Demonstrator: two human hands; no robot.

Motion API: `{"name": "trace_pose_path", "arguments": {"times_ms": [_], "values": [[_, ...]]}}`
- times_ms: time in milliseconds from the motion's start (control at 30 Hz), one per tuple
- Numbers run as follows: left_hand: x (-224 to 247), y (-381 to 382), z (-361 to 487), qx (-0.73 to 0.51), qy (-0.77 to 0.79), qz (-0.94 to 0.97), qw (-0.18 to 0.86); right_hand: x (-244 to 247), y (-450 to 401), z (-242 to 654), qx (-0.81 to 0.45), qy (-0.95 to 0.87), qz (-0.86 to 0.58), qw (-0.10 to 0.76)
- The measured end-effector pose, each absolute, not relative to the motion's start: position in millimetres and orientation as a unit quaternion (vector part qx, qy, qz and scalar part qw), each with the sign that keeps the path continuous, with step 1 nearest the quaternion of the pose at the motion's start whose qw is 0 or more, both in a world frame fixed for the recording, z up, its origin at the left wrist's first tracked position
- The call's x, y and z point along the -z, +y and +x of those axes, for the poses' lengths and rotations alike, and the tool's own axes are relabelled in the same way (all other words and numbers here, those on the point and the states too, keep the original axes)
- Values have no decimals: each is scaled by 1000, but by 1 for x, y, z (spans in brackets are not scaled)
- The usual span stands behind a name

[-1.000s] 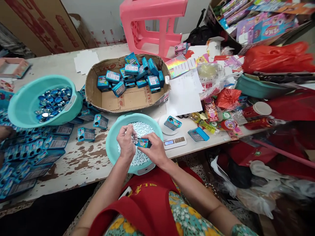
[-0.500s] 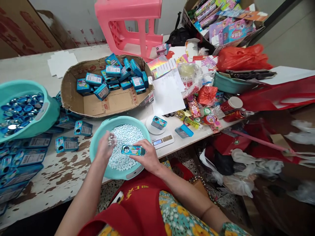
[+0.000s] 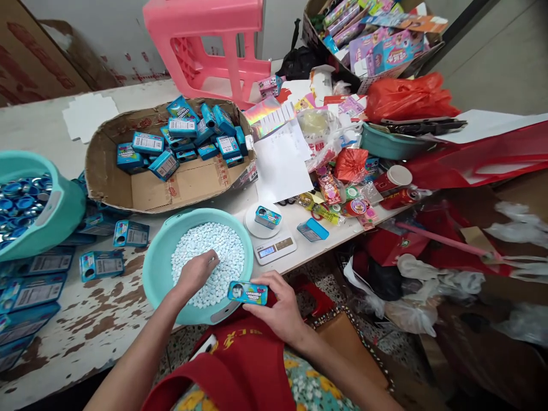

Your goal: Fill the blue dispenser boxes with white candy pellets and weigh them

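My right hand (image 3: 278,305) grips a small blue box (image 3: 248,293) by its right end, its printed face with a round hole turned up, over the front rim of a turquoise basin (image 3: 156,268). Inside the basin lie many small white candies (image 3: 205,240). My left hand (image 3: 199,273) is down at the candies, its fingers bent together; whether candies are between them is hidden. Right of the basin, another blue box (image 3: 268,217) rests on the round plate of a white scale (image 3: 276,250). One more blue box (image 3: 313,229) stands to the scale's right.
Behind the basin is a cardboard tray (image 3: 145,185) with several blue boxes. At the left are a second turquoise basin (image 3: 68,205) of blue caps and stacked blue boxes (image 3: 38,291). A pink stool (image 3: 205,23), papers (image 3: 285,165) and wrapped sweets (image 3: 329,188) lie farther back.
My left hand has lowered into the candies; a few showed at its fingers before. My right hand has moved the box toward me and to the right. The whole view has shifted somewhat.
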State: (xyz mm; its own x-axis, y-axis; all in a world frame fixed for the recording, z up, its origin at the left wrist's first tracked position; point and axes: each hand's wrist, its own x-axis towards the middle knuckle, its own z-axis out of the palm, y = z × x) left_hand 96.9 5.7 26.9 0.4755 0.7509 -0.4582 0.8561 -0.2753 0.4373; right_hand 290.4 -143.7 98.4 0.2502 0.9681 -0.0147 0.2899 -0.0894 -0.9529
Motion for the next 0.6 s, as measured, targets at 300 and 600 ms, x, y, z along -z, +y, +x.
{"name": "trace_pose_path", "arguments": {"times_ms": [300, 600], "values": [[-36, 19, 100, 106, 491, 830, 244, -85, -162, 332, -315, -404, -723, 464], [-27, 78, 251, -158, 330, 856, 367, -68, -146, 373, -254, -382, -755, 468]]}}
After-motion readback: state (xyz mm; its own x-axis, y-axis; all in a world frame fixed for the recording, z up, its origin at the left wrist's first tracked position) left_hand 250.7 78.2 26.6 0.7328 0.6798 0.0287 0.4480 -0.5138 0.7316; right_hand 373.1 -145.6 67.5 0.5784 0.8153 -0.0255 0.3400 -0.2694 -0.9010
